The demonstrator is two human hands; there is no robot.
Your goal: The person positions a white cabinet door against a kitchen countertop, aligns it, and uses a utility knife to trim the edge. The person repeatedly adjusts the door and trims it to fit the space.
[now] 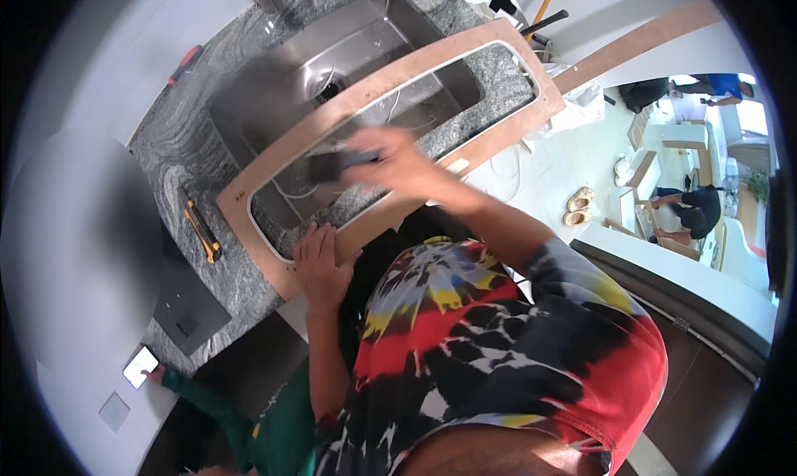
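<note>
Ideally, the left hand (321, 262), spread unclenched over the near rail of the flat light-brown curved wooden frame (365, 97) lying across the rectangular stainless-steel sink (359, 48), should press firmly while the right hand (392, 162), grasping a blurred dark block (330, 167) above that sink, strokes evenly.

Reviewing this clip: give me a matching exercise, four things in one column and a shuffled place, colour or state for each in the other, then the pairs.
Column one
1. Left hand
2. Right hand
3. Utility knife
4. Phone

Column two
A. Gripping a blurred dark object
B. Bright-screened, at another person's hand
C. Yellow and black, on the grey countertop
D. Resting on the wooden frame

Pairs: 1-D; 2-A; 3-C; 4-B
</note>
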